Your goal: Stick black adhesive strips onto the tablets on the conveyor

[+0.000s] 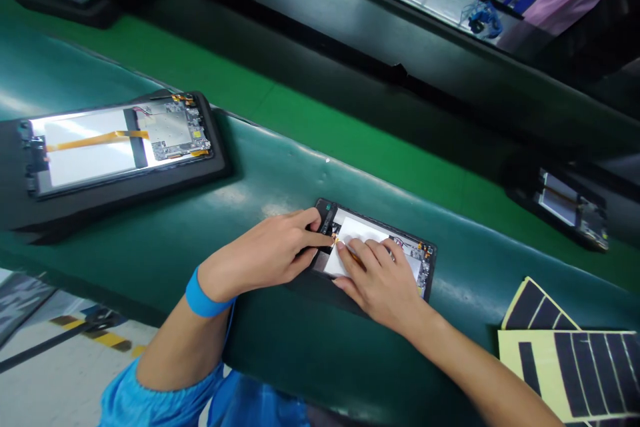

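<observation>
An opened tablet [425,250] lies on the green bench, its white battery [353,230] and circuit board exposed. My left hand [280,247] is at its left end, the index finger stretched out onto the small connector area by the battery edge. The thumb and other fingers are bent but apart, with nothing seen between them. Across the battery rests my right hand [383,277], fingers spread and touching the surface, the index tip close to my left fingertip. Under the right fingers an orange ribbon cable is mostly hidden.
Another opened tablet [90,147] rests on a black foam pad [220,163] to the left. Beyond the bench edge, a green belt [280,107] carries further opened tablets at the upper left and the right [560,200]. Yellow sheets with black strips [545,360] lie at the lower right.
</observation>
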Tool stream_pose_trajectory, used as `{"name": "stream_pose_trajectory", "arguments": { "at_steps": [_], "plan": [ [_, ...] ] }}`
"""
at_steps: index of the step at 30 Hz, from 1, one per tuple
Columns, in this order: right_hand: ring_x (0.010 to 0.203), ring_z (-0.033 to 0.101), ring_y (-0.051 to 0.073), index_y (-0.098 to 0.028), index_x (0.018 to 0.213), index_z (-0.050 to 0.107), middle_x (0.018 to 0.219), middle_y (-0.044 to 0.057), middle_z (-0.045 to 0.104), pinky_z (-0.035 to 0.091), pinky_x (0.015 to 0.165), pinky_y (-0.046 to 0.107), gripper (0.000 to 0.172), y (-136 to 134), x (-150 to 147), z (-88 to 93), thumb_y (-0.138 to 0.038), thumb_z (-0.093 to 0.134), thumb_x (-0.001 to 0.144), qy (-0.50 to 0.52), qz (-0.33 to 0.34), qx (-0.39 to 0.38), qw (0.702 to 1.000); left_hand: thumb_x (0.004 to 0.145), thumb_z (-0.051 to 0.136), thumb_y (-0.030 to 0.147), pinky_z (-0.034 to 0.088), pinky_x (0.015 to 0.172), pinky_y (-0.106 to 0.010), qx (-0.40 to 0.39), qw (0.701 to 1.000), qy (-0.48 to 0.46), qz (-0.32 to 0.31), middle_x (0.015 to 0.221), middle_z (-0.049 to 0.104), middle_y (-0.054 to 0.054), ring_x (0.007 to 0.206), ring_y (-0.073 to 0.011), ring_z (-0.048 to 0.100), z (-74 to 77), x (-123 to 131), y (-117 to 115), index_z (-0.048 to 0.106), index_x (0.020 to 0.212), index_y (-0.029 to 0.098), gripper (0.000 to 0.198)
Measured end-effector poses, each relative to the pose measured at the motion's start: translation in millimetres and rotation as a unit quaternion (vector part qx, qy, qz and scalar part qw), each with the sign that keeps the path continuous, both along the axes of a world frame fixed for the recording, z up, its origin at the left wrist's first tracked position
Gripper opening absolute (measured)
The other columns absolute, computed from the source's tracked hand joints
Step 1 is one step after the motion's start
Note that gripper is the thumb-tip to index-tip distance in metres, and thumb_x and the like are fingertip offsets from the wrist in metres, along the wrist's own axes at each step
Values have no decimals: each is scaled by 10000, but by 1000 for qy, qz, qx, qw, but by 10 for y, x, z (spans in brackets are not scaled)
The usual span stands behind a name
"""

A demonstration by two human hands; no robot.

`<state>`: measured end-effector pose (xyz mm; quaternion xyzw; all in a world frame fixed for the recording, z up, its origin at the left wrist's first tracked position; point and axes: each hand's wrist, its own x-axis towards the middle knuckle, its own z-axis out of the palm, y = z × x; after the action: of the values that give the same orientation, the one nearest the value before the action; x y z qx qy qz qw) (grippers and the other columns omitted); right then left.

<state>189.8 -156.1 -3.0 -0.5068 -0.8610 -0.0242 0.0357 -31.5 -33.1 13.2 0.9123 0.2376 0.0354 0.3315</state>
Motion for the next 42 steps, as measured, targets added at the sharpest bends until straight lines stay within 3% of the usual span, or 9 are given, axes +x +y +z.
{"name": "stream_pose_trajectory", "arguments": {
  "at_steps": [7, 16, 22, 32, 42],
  "plan": [
    [1080, 550, 262, -162, 1344, 616, 1250, 116, 680, 360, 926, 440, 438, 53, 42, 36, -447, 439, 1062, 2, 5, 0, 1000, 983, 441, 218, 522, 830, -319, 6, 1000, 16, 0, 1069, 566, -60, 916, -198, 605, 21, -12, -10, 676, 1314, 341, 423],
    [1104, 548, 270, -204, 1345, 614, 1294, 111, 654, 352, 944, 440, 418, 117, 96, 53, -459, 544, 1021, 14, 8, -25, 1000, 1000, 387, 172, 535, 793, -350, 85, 996, 37, -11, 1071, 545, -80, 915, -220, 620, 9, -36, -113, 635, 1345, 308, 446],
    [1084, 534, 251, -178, 1327, 620, 1271, 93, 673, 357, 937, 425, 338, 172, 156, 73, -287, 572, 1011, 13, 51, 0, 999, 1006, 393, 164, 552, 775, -372, 101, 994, 27, -21, 1078, 558, -97, 927, -236, 632, 61, -18, -124, 652, 1302, 259, 405],
    [1136, 489, 277, -193, 1400, 558, 1348, 80, 649, 338, 954, 450, 538, 264, 297, 130, -132, 598, 867, -10, 99, -34, 994, 1013, 393, 178, 563, 780, -416, 91, 995, 26, -18, 1106, 564, -104, 943, -261, 649, 56, -53, -130, 639, 1302, 257, 387],
    [1147, 466, 285, -222, 1394, 557, 1347, 76, 646, 338, 950, 460, 547, 333, 323, 159, -129, 608, 857, -12, 106, -35, 994, 1003, 412, 164, 562, 767, -419, 92, 995, 29, -16, 1093, 563, -105, 936, -265, 648, 63, -41, -142, 636, 1310, 249, 390]
  ]
}}
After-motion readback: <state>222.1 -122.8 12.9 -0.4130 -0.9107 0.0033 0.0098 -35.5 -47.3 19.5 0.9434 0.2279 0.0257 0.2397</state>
